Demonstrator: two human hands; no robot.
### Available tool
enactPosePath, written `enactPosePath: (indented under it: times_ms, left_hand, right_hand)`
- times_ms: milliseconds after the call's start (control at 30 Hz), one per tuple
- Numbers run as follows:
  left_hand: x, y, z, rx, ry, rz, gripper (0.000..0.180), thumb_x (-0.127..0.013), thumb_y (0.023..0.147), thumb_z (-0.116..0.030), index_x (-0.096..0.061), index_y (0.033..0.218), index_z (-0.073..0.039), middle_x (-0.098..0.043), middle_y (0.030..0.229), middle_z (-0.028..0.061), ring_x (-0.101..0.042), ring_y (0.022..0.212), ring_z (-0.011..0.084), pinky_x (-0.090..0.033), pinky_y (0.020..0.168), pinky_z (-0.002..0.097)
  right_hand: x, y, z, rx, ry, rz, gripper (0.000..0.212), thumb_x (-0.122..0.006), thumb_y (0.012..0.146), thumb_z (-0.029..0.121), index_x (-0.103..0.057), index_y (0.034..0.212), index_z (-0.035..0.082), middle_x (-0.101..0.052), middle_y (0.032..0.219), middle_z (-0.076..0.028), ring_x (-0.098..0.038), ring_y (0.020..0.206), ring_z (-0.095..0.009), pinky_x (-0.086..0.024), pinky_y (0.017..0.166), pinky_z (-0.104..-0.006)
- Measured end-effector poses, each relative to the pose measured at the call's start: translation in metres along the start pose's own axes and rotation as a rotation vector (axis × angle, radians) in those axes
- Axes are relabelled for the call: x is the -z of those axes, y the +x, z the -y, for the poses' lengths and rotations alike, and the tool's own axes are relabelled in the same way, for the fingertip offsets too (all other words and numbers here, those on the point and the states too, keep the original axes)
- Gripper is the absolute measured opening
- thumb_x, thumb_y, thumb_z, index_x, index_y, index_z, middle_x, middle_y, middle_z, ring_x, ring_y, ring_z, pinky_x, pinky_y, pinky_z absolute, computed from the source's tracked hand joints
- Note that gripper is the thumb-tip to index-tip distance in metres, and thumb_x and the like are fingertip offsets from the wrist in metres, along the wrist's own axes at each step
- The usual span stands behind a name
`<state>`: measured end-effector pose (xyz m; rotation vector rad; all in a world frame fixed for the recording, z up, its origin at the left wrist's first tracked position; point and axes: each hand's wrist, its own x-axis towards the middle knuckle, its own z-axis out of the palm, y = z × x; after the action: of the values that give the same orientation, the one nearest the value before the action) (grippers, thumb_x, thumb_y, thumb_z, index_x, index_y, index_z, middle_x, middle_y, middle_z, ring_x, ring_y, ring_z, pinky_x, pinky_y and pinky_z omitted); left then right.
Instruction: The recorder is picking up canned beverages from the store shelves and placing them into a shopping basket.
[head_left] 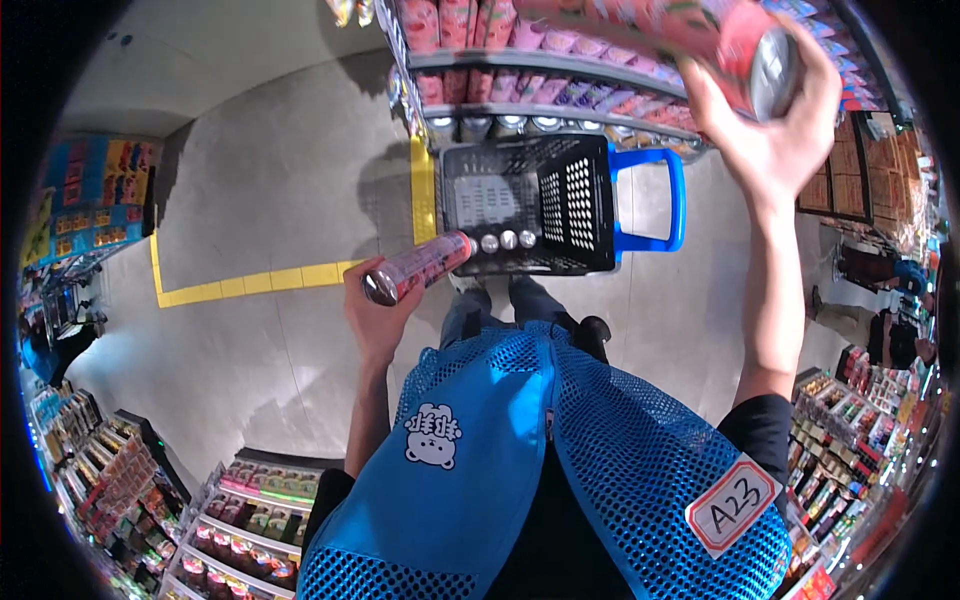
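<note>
My left hand (372, 325) is closed around a tube-shaped canister (425, 268), pink-red with a metal end turned toward me. It is tilted, its far end over the near left corner of a black shopping basket (545, 268). At the upper right my raised right hand (765, 155) grips another long pink-red canister (690, 35), its silver base facing right. That canister is slightly blurred and lies across the front of the shelves, partly cut off by the picture's edge. Several small round silvery ends (509, 241) show in a row inside the basket.
A blue handle (676, 205) sticks out from the basket's right side. Just beyond stands a shelf rack (560, 85) of pink and purple packages. Yellow tape (270, 282) marks the grey floor. More stocked shelves (255, 510) stand behind me, and people (890, 300) are at the far right.
</note>
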<state>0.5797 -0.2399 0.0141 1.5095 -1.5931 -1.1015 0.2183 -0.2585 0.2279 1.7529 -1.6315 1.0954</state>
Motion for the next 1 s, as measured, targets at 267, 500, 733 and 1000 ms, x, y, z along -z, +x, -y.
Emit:
enactPosePath:
  times_ms: [267, 500, 733, 1000]
  left_hand:
    - [-0.044, -0.002, 0.014, 0.141, 0.096, 0.113, 0.061, -0.083, 0.062, -0.014, -0.052, 0.112, 0.001, -0.061, 0.103, 0.0155, -0.062, 0.093, 0.0235, -0.050, 0.081, 0.0336]
    - [-0.083, -0.018, 0.034, 0.186, 0.237, 0.126, 0.061, -0.084, 0.060, -0.013, -0.052, 0.110, -0.001, -0.062, 0.105, 0.0174, -0.063, 0.095, 0.0280, -0.050, 0.083, 0.0363]
    - [-0.129, -0.011, 0.080, 0.165, 0.191, 0.144, 0.064, -0.083, 0.060, -0.006, -0.048, 0.113, -0.001, -0.056, 0.112, 0.0131, -0.056, 0.105, 0.0205, -0.047, 0.091, 0.0339]
    - [-0.215, 0.027, 0.166, 0.146, 0.133, 0.113, 0.063, -0.085, 0.059, -0.011, -0.050, 0.111, -0.001, -0.057, 0.111, 0.0153, -0.058, 0.102, 0.0242, -0.047, 0.088, 0.0360]
  right_hand:
    - [-0.038, -0.177, -0.052, -0.334, 0.101, 0.729, 0.071, -0.079, 0.063, 0.042, -0.051, 0.117, 0.005, -0.061, 0.104, -0.015, -0.065, 0.090, -0.031, -0.054, 0.076, -0.0387]
    - [-0.128, -0.364, -0.114, -0.457, 0.020, 1.243, 0.063, -0.074, 0.070, 0.040, -0.044, 0.115, 0.008, -0.062, 0.103, -0.017, -0.065, 0.077, -0.039, -0.053, 0.068, -0.0478]
    - [-0.204, -0.513, -0.141, -0.537, -0.058, 1.354, 0.057, -0.076, 0.067, 0.033, -0.047, 0.111, 0.012, -0.062, 0.103, -0.012, -0.064, 0.089, -0.032, -0.053, 0.072, -0.0439]
    - [-0.262, -0.641, -0.150, -0.646, -0.074, 1.369, 0.066, -0.076, 0.066, 0.022, -0.044, 0.123, 0.012, -0.056, 0.112, -0.014, -0.062, 0.095, -0.034, -0.053, 0.074, -0.0442]
